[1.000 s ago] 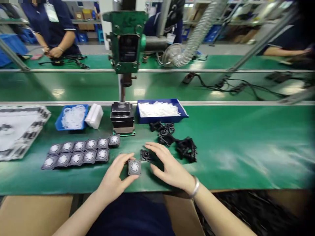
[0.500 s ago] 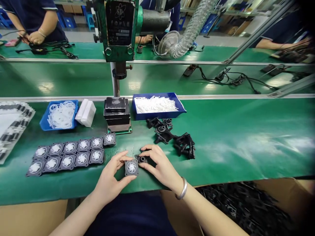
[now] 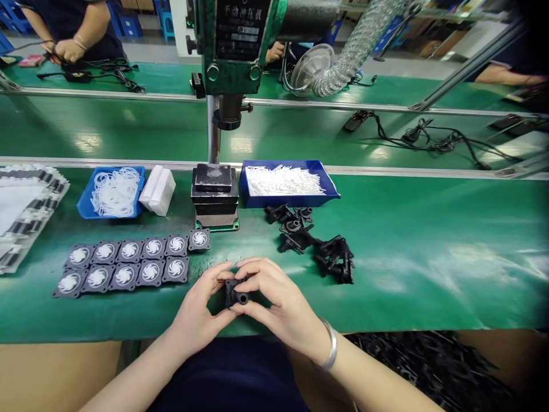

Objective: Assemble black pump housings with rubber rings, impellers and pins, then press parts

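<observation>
In front of me, my left hand [image 3: 199, 312] and my right hand [image 3: 274, 303] are closed from both sides around a black plastic part [image 3: 231, 293]. It has a squarish body and a short hollow post that faces up toward me. No white swirl shows on it from this side; whether it is one piece or two pressed together I cannot tell. To the left lie two rows of square black fan-like pieces [image 3: 124, 276] with white swirl faces. Beyond my right hand is a loose pile of black plastic parts [image 3: 334, 257].
A green press [image 3: 235, 71] stands over a black block base [image 3: 215, 194]. Beside it are a blue tray of white sticks [image 3: 291, 201], a blue bin of white rings [image 3: 111, 215] and white blocks [image 3: 158, 190]. A box of black parts [image 3: 420, 366] sits below right. Co-workers sit opposite.
My hands have come together. The swirl face that showed in my left hand is out of sight, and the black part from my right hand now sits between both hands. The view has shifted slightly.
</observation>
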The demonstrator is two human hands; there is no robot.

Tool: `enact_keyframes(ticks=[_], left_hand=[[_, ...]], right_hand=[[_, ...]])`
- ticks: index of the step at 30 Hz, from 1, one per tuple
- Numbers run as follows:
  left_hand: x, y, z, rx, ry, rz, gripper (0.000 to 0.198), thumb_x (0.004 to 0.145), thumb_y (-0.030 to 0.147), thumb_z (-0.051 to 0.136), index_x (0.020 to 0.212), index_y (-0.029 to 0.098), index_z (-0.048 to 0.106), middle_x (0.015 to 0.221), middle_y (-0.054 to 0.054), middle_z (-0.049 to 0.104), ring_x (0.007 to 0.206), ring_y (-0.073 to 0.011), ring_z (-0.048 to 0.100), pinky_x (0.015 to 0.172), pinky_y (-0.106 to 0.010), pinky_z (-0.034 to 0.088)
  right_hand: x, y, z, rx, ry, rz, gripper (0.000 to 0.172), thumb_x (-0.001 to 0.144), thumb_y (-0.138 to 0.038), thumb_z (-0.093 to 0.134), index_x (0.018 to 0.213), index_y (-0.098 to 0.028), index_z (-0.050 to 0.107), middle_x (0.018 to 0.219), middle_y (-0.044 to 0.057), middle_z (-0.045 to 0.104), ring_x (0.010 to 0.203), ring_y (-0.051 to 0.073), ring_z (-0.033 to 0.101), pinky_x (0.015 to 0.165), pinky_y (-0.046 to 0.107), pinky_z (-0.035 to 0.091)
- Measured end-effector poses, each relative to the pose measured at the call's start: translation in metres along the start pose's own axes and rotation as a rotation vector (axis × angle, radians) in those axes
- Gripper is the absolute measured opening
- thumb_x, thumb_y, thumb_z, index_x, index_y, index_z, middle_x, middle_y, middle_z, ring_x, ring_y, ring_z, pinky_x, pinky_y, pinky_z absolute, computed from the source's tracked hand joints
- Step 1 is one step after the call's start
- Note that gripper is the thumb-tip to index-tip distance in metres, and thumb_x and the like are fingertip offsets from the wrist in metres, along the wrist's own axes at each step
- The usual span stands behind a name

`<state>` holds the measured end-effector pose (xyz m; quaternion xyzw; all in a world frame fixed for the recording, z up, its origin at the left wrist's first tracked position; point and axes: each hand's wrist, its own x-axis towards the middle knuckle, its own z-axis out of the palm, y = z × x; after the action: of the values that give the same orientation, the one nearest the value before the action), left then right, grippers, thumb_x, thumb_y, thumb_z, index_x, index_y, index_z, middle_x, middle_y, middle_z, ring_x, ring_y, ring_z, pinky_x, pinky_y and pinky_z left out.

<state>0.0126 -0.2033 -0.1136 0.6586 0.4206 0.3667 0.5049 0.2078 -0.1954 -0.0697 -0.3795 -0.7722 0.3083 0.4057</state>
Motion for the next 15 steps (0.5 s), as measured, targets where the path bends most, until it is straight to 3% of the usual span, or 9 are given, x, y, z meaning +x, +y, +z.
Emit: enact_keyframes(ticks=[10,15], left_hand=[[-0.0005,-0.0031,-0.0009,0.06,0.001,0.04,0.066,0.085,0.019,0.07,0.141,0.032,0.039,0.12,-0.004,0.064,0.11,-0.0191,0.066,0.098,-0.036,0.056],[0.0005,-0.0045,-0.0064,0.173,-0.024,0.112,0.065,0.085,0.023,0.071,0.141,0.036,0.04,0.131,-0.004,0.061,0.116,-0.0209,0.064,0.102,-0.038,0.054]], right_hand=[[-0.0008,0.0073,0.005,-0.022,-0.053,0.011,0.016,0.09,-0.025,0.068,0.103,-0.022,0.059,0.103,0.006,0.064,0.11,0.021,0.058,0.096,0.038,0.05],[-0.005,0.0093,0.0099,0.004,-0.041,0.04,0.017,0.089,-0.027,0.07,0.101,-0.023,0.058,0.101,0.005,0.064,0.106,0.02,0.058,0.094,0.038,0.05]])
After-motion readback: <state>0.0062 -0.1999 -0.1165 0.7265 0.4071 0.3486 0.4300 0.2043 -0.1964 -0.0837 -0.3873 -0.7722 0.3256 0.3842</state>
